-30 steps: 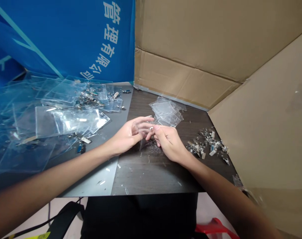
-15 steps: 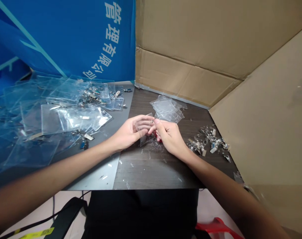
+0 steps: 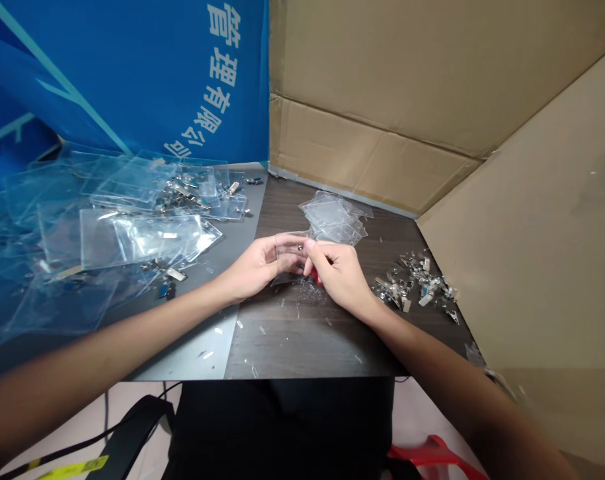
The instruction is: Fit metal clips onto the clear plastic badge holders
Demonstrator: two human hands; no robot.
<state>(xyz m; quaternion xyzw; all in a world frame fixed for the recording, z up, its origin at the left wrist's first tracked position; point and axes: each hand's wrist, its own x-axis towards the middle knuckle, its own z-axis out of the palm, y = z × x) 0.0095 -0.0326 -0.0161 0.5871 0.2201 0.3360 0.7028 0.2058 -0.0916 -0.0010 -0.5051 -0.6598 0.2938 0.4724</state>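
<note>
Both my hands meet over the dark wood-grain table [image 3: 302,340]. My left hand [image 3: 257,267] holds a transparent plastic badge holder [image 3: 288,253] by its left part. My right hand [image 3: 338,277] pinches the holder's other end, where a small metal piece [image 3: 300,247] shows at its slot. A small red object [image 3: 316,278] is partly hidden under my right hand; I cannot tell what it is. Just above my hands lies a stack of transparent holders [image 3: 331,220], close to my right fingers.
Metal clips [image 3: 415,285] lie heaped on the right. Many transparent holders and clips [image 3: 142,240] cover a grey sheet [image 3: 197,340] on the left. Cardboard [image 3: 512,220] walls the right and back, a blue printed banner [image 3: 132,73] the back left. Plastic scraps litter the table.
The holder has swung up from hanging downward to lying nearly flat between my hands. My right hand has shifted slightly right, and the red object has come into view beneath it.
</note>
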